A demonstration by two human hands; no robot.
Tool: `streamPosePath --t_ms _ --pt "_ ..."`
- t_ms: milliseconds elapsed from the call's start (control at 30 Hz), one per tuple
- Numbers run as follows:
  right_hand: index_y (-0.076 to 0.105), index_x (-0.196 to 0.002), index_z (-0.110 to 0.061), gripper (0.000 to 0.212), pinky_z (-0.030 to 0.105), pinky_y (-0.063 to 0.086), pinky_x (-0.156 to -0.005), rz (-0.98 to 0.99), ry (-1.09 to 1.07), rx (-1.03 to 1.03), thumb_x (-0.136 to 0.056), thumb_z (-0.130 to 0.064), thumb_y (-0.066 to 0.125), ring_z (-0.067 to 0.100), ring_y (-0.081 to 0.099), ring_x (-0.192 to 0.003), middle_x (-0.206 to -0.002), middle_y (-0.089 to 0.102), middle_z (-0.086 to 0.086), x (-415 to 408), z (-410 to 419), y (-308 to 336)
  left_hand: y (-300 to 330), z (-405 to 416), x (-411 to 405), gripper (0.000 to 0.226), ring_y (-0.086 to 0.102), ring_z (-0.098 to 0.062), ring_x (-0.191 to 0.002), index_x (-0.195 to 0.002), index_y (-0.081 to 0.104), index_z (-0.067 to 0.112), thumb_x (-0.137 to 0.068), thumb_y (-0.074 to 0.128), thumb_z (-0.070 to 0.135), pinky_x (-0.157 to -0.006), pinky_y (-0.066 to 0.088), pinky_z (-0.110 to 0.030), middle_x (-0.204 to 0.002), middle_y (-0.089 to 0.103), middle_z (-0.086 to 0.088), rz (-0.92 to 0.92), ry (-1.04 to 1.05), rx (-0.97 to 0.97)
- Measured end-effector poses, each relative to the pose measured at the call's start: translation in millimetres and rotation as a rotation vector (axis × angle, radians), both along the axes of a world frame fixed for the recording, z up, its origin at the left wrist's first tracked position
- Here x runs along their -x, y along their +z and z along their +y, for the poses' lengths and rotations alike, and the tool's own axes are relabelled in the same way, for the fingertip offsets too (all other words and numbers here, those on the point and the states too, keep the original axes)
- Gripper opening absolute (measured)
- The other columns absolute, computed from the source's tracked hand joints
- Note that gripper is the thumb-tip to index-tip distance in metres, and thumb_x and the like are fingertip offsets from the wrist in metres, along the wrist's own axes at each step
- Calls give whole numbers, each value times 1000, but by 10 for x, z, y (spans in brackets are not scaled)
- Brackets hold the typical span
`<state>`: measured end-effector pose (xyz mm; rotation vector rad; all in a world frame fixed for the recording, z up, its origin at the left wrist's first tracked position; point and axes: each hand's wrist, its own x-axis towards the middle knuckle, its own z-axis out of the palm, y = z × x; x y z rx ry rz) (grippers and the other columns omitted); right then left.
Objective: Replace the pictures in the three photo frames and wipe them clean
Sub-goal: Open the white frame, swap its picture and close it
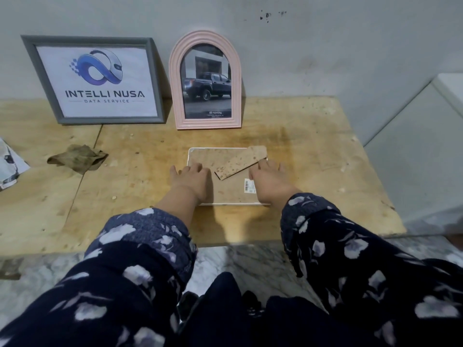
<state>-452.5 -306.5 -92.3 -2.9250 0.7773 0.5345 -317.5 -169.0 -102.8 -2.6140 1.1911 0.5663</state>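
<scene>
A worn plywood tabletop [300,136] stands against a grey wall [325,46] bearing dark specks. Below lies marbled floor [250,259].

Bare table [313,156] right — rag [77,157] perhaps blocks left.

The person wore a dark navy garment printed all over with pale lavender-white flowers and thin leaf strokes. Both sleeves [140,249] were loose and full, pushed back above the wrists so that the cuffs bunched in soft folds at mid-frame. The forearms and both hands, the left hand [191,180] and the right hand [269,182], were bare. At the bottom centre, plain dark cloth [225,309] covered the lap.
</scene>
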Motion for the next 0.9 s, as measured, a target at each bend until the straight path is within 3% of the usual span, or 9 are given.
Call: streamPosePath --t_ms 200,267,367,400,500,567,700,833,900 --pt "46 -122 -16 43 44 27 -107 -192 61 149 -81 -3 49 27 37 -124 -128 45 7 -94 238 -38 -52 59 -17 71 41 -24 -133 -150 19 25 -89 56 25 -118 9 -48 -159 11 3 22 -20 -35" --pt "42 -130 -16 51 46 22 -112 -252 113 202 -82 -2 50 27 34 -130 -137 42 7 -215 206 -50 -59 49 -43 74 44 -24 -131 -149 20 25 -86 59 28 -118 11 -46 -159 12 3 37 -25 -20" --pt "25 -147 -15 66 54 10 -117 -161 190 216 -88 -3 49 29 15 -145 -155 25 6 -434 172 -119 -49 54 -79 80 41 -21 -134 -150 21 26 -82 62 38 -118 14 -42 -159 14 4 72 -27 27" --pt "24 -148 -16 64 55 11 -117 -133 209 208 -89 -4 47 29 18 -144 -153 28 5 -485 173 -144 -73 85 -103 79 40 -20 -135 -149 25 26 -82 63 42 -117 18 -41 -158 20 4 107 -1 95" --pt "38 -139 -18 54 51 34 -104 -137 234 137 -89 -1 47 31 36 -127 -137 41 6 -570 182 -243 -130 267 -204 55 52 -21 -125 -140 42 21 -90 57 35 -105 40 -37 -139 52 1 315 272 570" --pt "43 -134 -20 53 47 41 -94 -172 212 85 -87 3 47 32 38 -120 -132 42 6 -563 162 -269 -125 399 -276 41 54 -24 -120 -139 44 16 -98 45 25 -100 42 -36 -132 57 -3 298 403 764" --pt "42 -139 -29 66 43 43 -92 -297 95 -54 -84 9 40 30 39 -119 -129 44 4 -511 75 -149 -115 572 -496 38 51 -29 -122 -138 43 13 -103 33 22 -101 39 -36 -133 56 -10 193 542 831" --pt "42 -139 -40 72 41 47 -90 -448 -100 -265 -84 5 47 28 47 -115 -126 46 3 -665 -66 133 -34 508 -675 35 56 -31 -116 -132 52 13 -103 33 16 -100 44 -42 -124 62 -13 354 567 814" --pt "46 -139 -35 64 35 49 -88 -561 -201 -426 -86 0 53 25 52 -114 -126 50 3 -765 -84 319 71 392 -707 36 55 -31 -119 -132 53 13 -102 33 16 -102 42 -43 -126 62 -13 432 580 844"
